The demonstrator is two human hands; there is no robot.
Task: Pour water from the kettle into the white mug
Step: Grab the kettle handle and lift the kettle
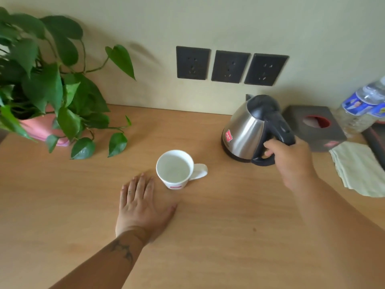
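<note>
A white mug (pixel 174 170) with a small red label stands upright near the middle of the wooden table (pixel 208 236), handle to the right; clear water appears to lie inside. My left hand (pixel 141 203) rests flat on the table just left and in front of the mug, fingers apart, not touching it. A steel kettle (pixel 243 130) with a black lid and handle stands on the table to the right, spout toward the wall. My right hand (pixel 289 161) is wrapped around the kettle's black handle.
A leafy plant in a pink pot (pixel 41 126) fills the back left. Three dark wall sockets (pixel 230 66) sit above the table. Right of the kettle are a dark tissue box (pixel 316 126), water bottles (pixel 362 107) and a folded pale cloth (pixel 358 170).
</note>
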